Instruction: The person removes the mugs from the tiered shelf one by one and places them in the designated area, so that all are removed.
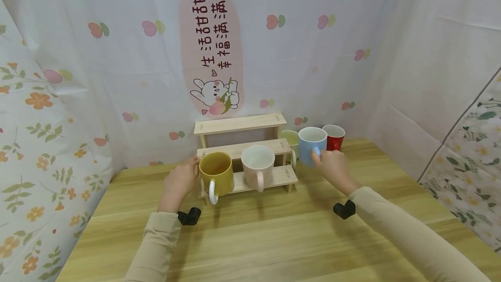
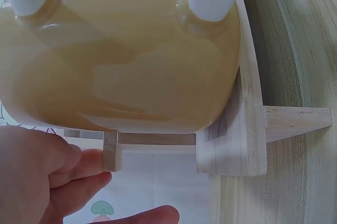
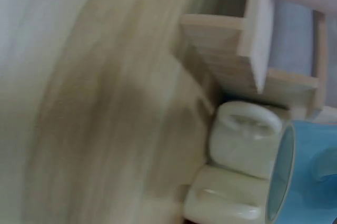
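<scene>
My right hand (image 1: 332, 169) grips the handle of a light blue mug (image 1: 309, 149), held up to the right of a three-tier wooden rack (image 1: 240, 124). In the right wrist view the blue mug (image 3: 308, 176) fills the lower right corner; the hand itself is out of that view. At the rack's left end, my left hand (image 1: 181, 184) holds the end of the middle tier, its curled fingers (image 2: 79, 168) against the wood. Beside it, a mustard mug (image 1: 216, 171) with a white handle stands on the lowest tier. A pale pink mug (image 1: 256, 160) is to its right.
Behind the blue mug are a pale green mug (image 1: 288, 137) and a red mug (image 1: 334, 134). Two cream-looking mugs (image 3: 245, 142) show side by side in the right wrist view. A printed curtain (image 1: 313, 64) hangs behind the wooden table (image 1: 254, 247).
</scene>
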`<state>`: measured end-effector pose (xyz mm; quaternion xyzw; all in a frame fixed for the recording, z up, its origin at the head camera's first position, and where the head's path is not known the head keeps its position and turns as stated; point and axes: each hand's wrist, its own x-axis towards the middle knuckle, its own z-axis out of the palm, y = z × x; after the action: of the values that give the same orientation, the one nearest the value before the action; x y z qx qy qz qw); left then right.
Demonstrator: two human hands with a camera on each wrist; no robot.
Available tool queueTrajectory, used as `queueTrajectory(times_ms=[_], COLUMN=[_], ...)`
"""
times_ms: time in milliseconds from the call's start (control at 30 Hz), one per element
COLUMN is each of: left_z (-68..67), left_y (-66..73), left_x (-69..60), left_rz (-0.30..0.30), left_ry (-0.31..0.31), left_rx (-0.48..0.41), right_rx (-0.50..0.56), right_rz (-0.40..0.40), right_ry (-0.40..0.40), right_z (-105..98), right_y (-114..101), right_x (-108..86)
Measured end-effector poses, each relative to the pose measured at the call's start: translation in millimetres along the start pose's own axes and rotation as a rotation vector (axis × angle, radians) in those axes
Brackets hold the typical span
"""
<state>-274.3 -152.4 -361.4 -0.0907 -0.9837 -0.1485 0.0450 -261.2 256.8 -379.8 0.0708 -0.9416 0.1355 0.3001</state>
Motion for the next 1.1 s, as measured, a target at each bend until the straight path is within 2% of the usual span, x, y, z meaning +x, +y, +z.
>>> queueTrajectory(times_ms=[200,467,867,1100], left_z=[0.7,1.1,8.0,4.4], left_y=[-0.5,-0.7,-2.2,-0.8], left_x=[0.9,0.5,0.0,-2.2], left_rz=[0.005,0.021,0.026,0.026], left_ry=[0.017,0.024,0.053,0.077], left_rx=[0.001,-0.002,0.003,0.001], right_rx=[0.015,0.013,0.021,0.003], right_rz=[0.032,0.095,0.081,0.069], right_ry=[-0.02,-0.106,-0.072,-0.068], right_z=[14.9,33.0,55.8,63.0], right_y=[8.5,13.1,24.0,27.5], right_x=[-8.5,-18.4,-31.8,-25.4])
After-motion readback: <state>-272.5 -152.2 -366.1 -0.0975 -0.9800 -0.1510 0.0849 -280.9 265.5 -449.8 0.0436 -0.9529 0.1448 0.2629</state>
